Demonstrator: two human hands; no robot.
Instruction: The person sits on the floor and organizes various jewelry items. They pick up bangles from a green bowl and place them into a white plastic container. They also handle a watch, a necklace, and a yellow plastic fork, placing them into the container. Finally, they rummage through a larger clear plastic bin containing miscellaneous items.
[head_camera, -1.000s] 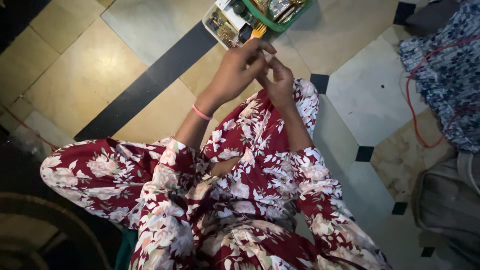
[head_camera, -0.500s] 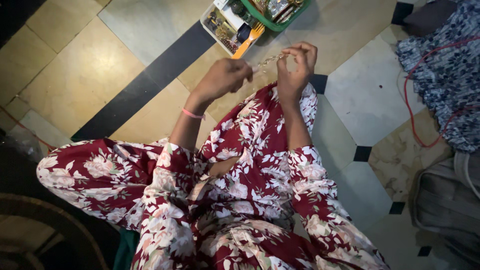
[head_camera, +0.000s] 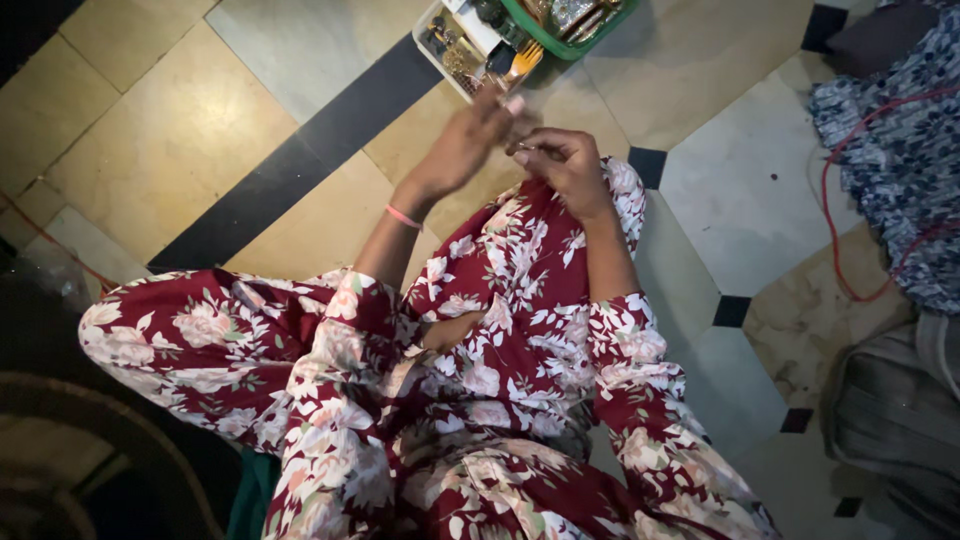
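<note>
The small glinting metal piece (head_camera: 522, 147) sits right between my two hands, over my raised knee. My right hand (head_camera: 568, 168) has it: thumb and forefinger are pressed together on it at the hand's left edge, and the other fingers are curled in toward the palm. My left hand (head_camera: 466, 143) comes to the same spot from the left, its fingertips bunched close against the piece and touching the right hand's fingers. It is blurred, so I cannot tell whether it pinches the piece or only rests against it.

Both forearms rise from my floral sleeves and lean toward each other, meeting above the knee. The left wrist carries a thin pink band (head_camera: 404, 217). Just beyond the fingertips, on the far side, an orange fork (head_camera: 523, 62) lies at the edge of a white compartment box (head_camera: 452, 46), beside a green tray (head_camera: 583, 22) on the tiled floor (head_camera: 180, 130).

Half a second ago my hands were apart, with a short beaded strand stretched between them and the right hand raised farther out, fingers upright. Now the right hand has dropped nearer and folded, the left has lifted to meet it, and the strand no longer shows drawn out.
</note>
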